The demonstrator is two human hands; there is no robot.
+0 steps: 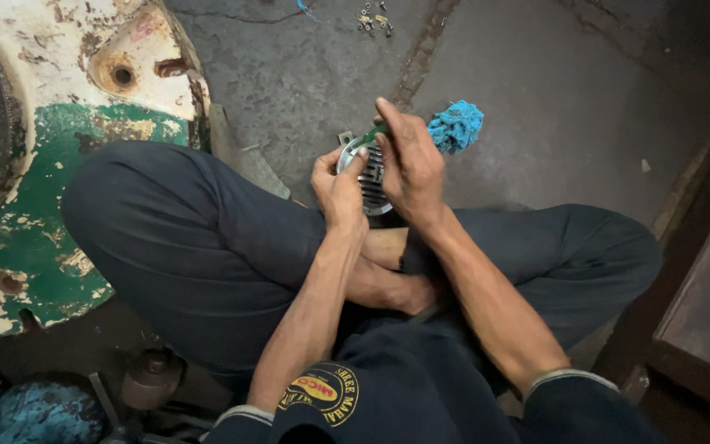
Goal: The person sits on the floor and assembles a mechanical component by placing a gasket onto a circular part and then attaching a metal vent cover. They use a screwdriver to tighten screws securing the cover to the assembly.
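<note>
A big machine housing (51, 164), white above and green below with flaking paint and rust, fills the left edge on the grey concrete floor (536, 99). The person sits cross-legged beside it, dark trousers (182, 238) spread across the middle, bare feet tucked under the forearms. A dark wooden bench (708, 312) runs down the right edge. Bottom left sit a blue rounded casing (34, 411) and a small dark knob (151, 374). Above the knees, both hands meet over a round metal part (369, 182) with a ribbed grille face, held just off the floor in front of the shins. The left hand (340, 191) is clamped on its left rim, thumb across the grille. The right hand (408, 164) is closed around a green-handled tool (374, 131) pressed to the part's top edge. A blue rag (456, 126) lies on the floor just behind the right hand. A few small bolts (373, 21) lie scattered far off at the top.
</note>
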